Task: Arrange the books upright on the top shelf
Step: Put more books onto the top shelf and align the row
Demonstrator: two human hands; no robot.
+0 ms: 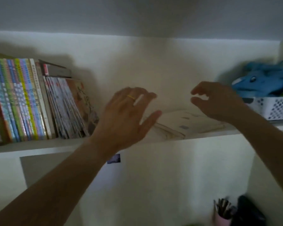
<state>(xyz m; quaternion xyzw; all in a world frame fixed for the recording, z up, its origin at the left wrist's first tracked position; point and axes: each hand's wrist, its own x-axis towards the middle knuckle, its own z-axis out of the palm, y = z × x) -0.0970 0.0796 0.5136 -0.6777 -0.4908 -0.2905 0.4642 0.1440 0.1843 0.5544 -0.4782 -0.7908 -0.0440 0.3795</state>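
A row of colourful books (23, 101) stands on the white top shelf (39, 146) at the left, the rightmost thin ones (67, 110) leaning left. A pale flat stack of books (183, 123) lies on the shelf in the middle. My left hand (126, 118), wearing a yellow ring, hovers open over the stack's left end with fingers spread. My right hand (219, 101) is above the stack's right end, fingers curled but apart, holding nothing.
A white perforated basket (274, 108) with a blue plush toy (265, 79) stands at the shelf's right end. Below the shelf are a pink pencil cup (222, 216), a dark object (248, 212) and a small picture (113, 159) on the wall.
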